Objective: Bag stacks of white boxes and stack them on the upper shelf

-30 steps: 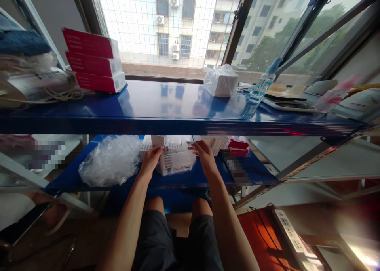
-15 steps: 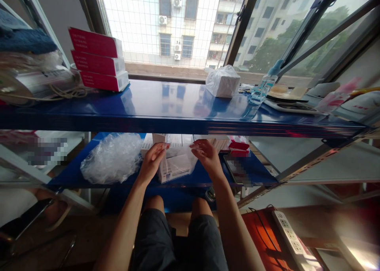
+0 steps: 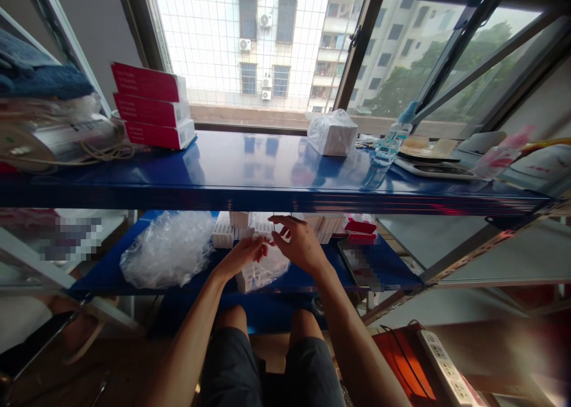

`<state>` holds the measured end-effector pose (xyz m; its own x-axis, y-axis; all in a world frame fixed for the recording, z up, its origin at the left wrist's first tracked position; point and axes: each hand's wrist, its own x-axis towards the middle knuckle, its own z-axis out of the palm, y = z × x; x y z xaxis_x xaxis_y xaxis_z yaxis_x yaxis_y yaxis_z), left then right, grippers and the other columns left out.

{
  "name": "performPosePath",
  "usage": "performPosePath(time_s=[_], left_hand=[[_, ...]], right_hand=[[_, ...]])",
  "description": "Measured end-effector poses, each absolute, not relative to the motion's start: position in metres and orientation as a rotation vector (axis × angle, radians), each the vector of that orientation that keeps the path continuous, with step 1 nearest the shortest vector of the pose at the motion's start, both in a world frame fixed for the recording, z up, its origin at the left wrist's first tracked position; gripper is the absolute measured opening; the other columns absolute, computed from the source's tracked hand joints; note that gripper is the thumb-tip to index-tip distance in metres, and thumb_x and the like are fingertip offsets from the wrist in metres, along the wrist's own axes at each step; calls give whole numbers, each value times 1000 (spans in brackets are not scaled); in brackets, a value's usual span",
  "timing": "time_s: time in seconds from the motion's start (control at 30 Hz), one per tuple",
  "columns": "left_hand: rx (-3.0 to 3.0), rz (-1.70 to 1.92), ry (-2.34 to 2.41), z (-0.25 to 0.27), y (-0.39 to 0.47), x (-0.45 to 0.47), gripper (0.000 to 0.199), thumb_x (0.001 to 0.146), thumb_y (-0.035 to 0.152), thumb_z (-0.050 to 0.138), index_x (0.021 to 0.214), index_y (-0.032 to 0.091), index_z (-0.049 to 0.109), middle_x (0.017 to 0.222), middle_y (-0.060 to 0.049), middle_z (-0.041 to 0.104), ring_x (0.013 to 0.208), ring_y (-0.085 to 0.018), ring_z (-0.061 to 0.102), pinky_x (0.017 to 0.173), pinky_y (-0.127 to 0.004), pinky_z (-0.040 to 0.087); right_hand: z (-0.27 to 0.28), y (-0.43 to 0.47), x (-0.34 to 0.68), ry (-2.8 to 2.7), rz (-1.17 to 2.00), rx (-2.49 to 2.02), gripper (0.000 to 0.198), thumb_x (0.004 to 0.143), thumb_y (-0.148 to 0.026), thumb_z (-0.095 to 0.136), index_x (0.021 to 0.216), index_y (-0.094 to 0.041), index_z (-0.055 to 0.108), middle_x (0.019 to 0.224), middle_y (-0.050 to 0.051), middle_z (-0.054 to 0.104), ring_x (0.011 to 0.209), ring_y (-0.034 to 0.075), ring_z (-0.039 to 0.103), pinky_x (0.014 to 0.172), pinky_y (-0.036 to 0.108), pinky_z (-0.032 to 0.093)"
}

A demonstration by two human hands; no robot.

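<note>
A clear plastic bag (image 3: 264,271) with white printed boxes inside stands near the front edge of the lower blue shelf. My left hand (image 3: 243,255) is closed, its fingertips pinching the bag's top. Right against it, my right hand (image 3: 304,247) has its thumb at the same gathered plastic, with the index finger arched above. The fingertips of both hands partly hide the bag's mouth. Behind them stand rows of small white boxes (image 3: 223,231). To the left lies a large heap of clear plastic bags (image 3: 167,252).
A phone (image 3: 354,263) and red-and-white boxes (image 3: 360,224) lie to the right. Above my hands runs the upper blue shelf (image 3: 250,175), holding stacked red boxes (image 3: 149,106), a bagged white box (image 3: 336,134) and a pump bottle (image 3: 395,138). A power strip (image 3: 444,365) sits lower right.
My hands have come together over the bag from its two sides. The bag's top has been drawn inward and gathered. The view has tipped slightly upward.
</note>
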<state>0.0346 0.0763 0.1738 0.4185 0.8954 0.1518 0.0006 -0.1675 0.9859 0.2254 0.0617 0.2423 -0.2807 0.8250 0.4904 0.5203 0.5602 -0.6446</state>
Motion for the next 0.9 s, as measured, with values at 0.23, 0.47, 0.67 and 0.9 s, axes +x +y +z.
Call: performPosePath(time_s=[0.23, 0.47, 0.67, 0.9], left_hand=[[1559, 926, 812, 180, 66, 34, 60, 96, 69, 51, 73, 18, 72, 67, -6, 67, 60, -15, 58, 61, -27, 47], [1369, 1109, 872, 163, 75, 33, 49, 91, 63, 66, 90, 14, 73, 75, -9, 76, 56, -16, 65, 55, -26, 47], [1492, 1186, 1040, 163, 73, 29, 33, 85, 48, 78, 93, 16, 78, 82, -8, 78, 76, -23, 75, 69, -30, 57], [2004, 1107, 1177, 182, 53, 25, 18, 88, 12, 65, 94, 21, 80, 92, -3, 79, 87, -18, 73, 82, -27, 55]], right_hand=[[211, 67, 231, -1920, 781, -1036, 21, 91, -41, 70, 83, -23, 79, 75, 5, 77, 71, 24, 73, 68, 34, 55], [197, 61, 234, -1843, 741, -1082, 19, 91, -35, 67, 81, -20, 75, 73, 4, 74, 68, 22, 70, 64, 31, 51], [179, 60, 233, -2020, 985, -1079, 15, 89, -31, 70, 81, -20, 77, 75, 5, 78, 69, 22, 72, 64, 30, 52], [180, 88, 208, -2174, 198, -1213, 10, 81, -17, 77, 88, -19, 71, 89, 8, 75, 86, 24, 68, 72, 29, 48]])
